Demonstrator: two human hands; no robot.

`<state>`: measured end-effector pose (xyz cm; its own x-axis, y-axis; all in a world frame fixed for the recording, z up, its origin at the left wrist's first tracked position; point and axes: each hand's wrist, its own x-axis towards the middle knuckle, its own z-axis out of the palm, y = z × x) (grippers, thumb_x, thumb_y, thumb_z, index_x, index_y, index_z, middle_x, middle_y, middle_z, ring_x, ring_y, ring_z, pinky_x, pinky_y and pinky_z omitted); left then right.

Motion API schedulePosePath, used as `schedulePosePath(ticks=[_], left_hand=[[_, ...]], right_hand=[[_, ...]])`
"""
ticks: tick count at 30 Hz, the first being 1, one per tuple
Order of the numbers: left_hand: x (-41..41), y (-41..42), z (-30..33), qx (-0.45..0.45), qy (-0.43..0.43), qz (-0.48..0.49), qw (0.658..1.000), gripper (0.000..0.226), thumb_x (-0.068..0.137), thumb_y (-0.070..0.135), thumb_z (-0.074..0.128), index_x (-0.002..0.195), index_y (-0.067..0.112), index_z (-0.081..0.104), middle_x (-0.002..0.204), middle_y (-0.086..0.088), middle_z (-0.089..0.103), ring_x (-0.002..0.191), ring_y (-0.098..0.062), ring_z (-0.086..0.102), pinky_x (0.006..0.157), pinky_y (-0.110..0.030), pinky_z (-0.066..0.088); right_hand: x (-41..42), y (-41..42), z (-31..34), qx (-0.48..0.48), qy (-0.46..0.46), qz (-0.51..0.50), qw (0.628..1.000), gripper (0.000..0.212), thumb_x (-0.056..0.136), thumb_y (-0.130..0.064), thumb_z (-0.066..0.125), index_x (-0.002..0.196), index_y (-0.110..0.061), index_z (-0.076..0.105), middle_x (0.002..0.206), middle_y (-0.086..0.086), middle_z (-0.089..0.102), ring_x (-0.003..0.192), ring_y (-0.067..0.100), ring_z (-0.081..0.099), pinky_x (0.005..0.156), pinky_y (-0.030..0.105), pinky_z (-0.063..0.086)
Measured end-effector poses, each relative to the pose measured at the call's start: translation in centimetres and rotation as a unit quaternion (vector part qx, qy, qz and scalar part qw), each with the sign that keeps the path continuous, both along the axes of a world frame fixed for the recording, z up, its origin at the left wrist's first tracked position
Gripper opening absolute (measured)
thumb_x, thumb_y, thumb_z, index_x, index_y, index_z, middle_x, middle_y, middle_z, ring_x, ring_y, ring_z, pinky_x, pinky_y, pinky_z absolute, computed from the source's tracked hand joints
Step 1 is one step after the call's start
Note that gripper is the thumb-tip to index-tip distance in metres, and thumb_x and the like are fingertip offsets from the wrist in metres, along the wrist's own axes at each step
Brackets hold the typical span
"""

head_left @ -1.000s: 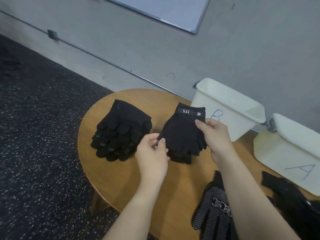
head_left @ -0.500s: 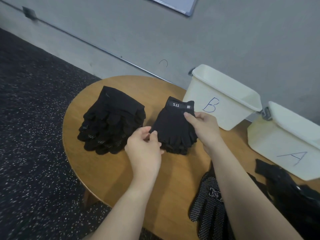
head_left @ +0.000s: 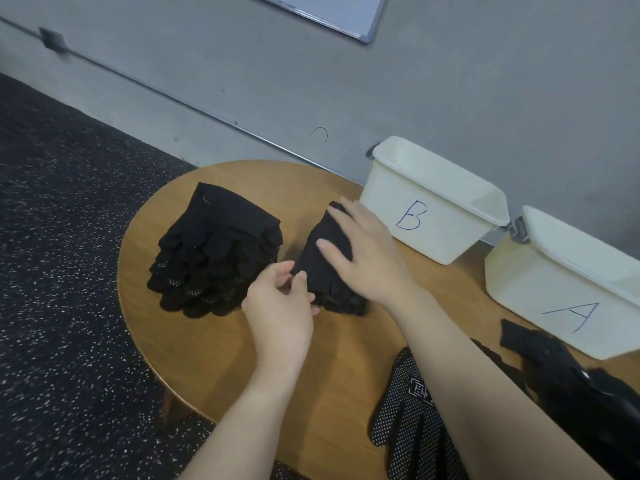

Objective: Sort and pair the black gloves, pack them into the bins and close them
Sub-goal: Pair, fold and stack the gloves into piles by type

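Note:
Two stacks of black gloves lie on a round wooden table [head_left: 214,355]. The left stack [head_left: 218,251] has dotted fingertips and nothing touches it. My right hand [head_left: 363,251] lies flat with straight fingers on top of the middle stack [head_left: 322,271], covering its label. My left hand [head_left: 280,303] pinches the near left corner of that stack between thumb and fingers. White bin B [head_left: 436,202] stands open behind the stack. White bin A [head_left: 568,282] stands to its right, also open.
A dotted black glove [head_left: 412,420] lies at the near table edge under my right forearm. More loose black gloves [head_left: 568,386] are heaped at the right in front of bin A. A grey wall rises behind the bins; dark speckled floor lies left.
My right hand let go of the stack's cuff edge and now lies flat on top, hiding the 5.11 label. The left hand keeps its pinch at the near corner.

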<state>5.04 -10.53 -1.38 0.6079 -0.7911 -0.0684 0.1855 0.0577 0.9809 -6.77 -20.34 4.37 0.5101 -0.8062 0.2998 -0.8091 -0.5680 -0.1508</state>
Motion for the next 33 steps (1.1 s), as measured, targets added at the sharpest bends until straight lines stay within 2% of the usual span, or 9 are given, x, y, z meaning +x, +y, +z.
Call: schedulePosePath(ticks=[4, 9, 10, 12, 15, 18, 20, 26, 33], left_hand=[[0.1, 0.1, 0.0, 0.007, -0.003, 0.009, 1.000, 0.022, 0.099, 0.010, 0.067, 0.120, 0.015, 0.071, 0.099, 0.009, 0.068, 0.067, -0.006, 0.073, 0.052, -0.018, 0.057], [0.0, 0.4, 0.6, 0.013, -0.033, 0.022, 0.999, 0.020, 0.100, 0.009, 0.066, 0.115, 0.020, 0.070, 0.102, 0.008, 0.068, 0.073, -0.008, 0.072, 0.056, -0.020, 0.059], [0.0, 0.7, 0.7, 0.009, -0.068, 0.028, 0.997, 0.020, 0.100, 0.009, 0.065, 0.115, 0.021, 0.071, 0.104, 0.007, 0.069, 0.078, -0.009, 0.072, 0.063, -0.024, 0.061], [0.2, 1.5, 0.9, -0.013, -0.226, 0.041, 0.973, 0.022, 0.100, 0.009, 0.062, 0.118, 0.018, 0.071, 0.110, 0.007, 0.069, 0.094, -0.008, 0.067, 0.081, -0.024, 0.058], [0.3, 2.0, 0.2, -0.002, -0.439, -0.011, 0.898, 0.038, 0.099, 0.006, 0.060, 0.136, 0.014, 0.064, 0.137, -0.001, 0.064, 0.124, -0.018, 0.058, 0.102, -0.029, 0.049], [0.7, 2.0, -0.6, 0.086, -0.493, -0.110, 0.859, 0.058, 0.108, 0.014, 0.044, 0.163, 0.016, 0.026, 0.168, -0.003, 0.029, 0.155, -0.018, 0.025, 0.127, -0.032, 0.020], [1.0, 2.1, -0.9, 0.107, -0.514, -0.137, 0.840, 0.062, 0.110, 0.016, 0.037, 0.166, 0.018, 0.009, 0.173, -0.002, 0.015, 0.159, -0.015, 0.012, 0.129, -0.031, 0.011], [0.8, 2.9, -0.5, 0.116, -0.568, -0.180, 0.795, 0.074, 0.107, 0.012, 0.031, 0.163, 0.018, -0.017, 0.172, -0.002, -0.019, 0.159, -0.019, -0.013, 0.130, -0.038, -0.004], [0.9, 3.7, -0.6, 0.136, -0.588, -0.208, 0.770, 0.076, 0.107, 0.012, 0.031, 0.159, 0.014, -0.025, 0.170, -0.002, -0.024, 0.159, -0.018, -0.013, 0.130, -0.040, -0.004]], right_hand=[[-0.2, -0.2, -2.7, 0.084, 0.070, -0.004, 0.994, 0.076, 0.100, -0.072, 0.028, 0.164, -0.037, 0.008, 0.172, -0.010, -0.006, 0.158, 0.013, -0.009, 0.129, 0.041, -0.003], [0.0, -0.3, -4.1, 0.100, 0.070, -0.024, 0.992, 0.083, 0.090, -0.080, 0.015, 0.163, -0.043, 0.003, 0.171, -0.012, -0.013, 0.157, 0.011, -0.017, 0.128, 0.039, -0.008], [0.0, -0.4, -4.1, 0.102, 0.071, -0.026, 0.992, 0.083, 0.089, -0.080, 0.014, 0.163, -0.044, 0.002, 0.171, -0.013, -0.014, 0.156, 0.011, -0.018, 0.128, 0.040, -0.008], [0.1, -0.4, -4.0, 0.104, 0.073, -0.027, 0.992, 0.084, 0.088, -0.081, 0.012, 0.163, -0.044, 0.002, 0.171, -0.014, -0.015, 0.156, 0.011, -0.019, 0.128, 0.040, -0.008], [0.1, -0.2, -4.0, 0.107, 0.075, -0.028, 0.991, 0.087, 0.086, -0.083, 0.010, 0.163, -0.044, 0.001, 0.170, -0.015, -0.016, 0.156, 0.010, -0.020, 0.128, 0.042, -0.009], [0.1, -0.2, -4.0, 0.109, 0.071, -0.032, 0.991, 0.082, 0.090, -0.080, 0.016, 0.163, -0.044, 0.001, 0.170, -0.015, -0.016, 0.156, 0.010, -0.020, 0.128, 0.041, -0.009], [0.1, -0.2, -4.0, 0.108, 0.071, -0.032, 0.991, 0.079, 0.093, -0.078, 0.019, 0.163, -0.044, 0.001, 0.170, -0.015, -0.016, 0.156, 0.010, -0.020, 0.127, 0.041, -0.010], [0.1, -0.3, -4.2, 0.104, 0.077, -0.029, 0.991, 0.082, 0.089, -0.079, 0.010, 0.162, -0.044, -0.001, 0.170, -0.015, -0.017, 0.156, 0.010, -0.020, 0.128, 0.041, -0.009], [0.2, -0.3, -3.8, 0.123, 0.113, -0.033, 0.985, 0.077, 0.095, -0.077, 0.014, 0.162, -0.045, -0.007, 0.168, -0.014, -0.022, 0.155, 0.012, -0.022, 0.126, 0.041, -0.011]])
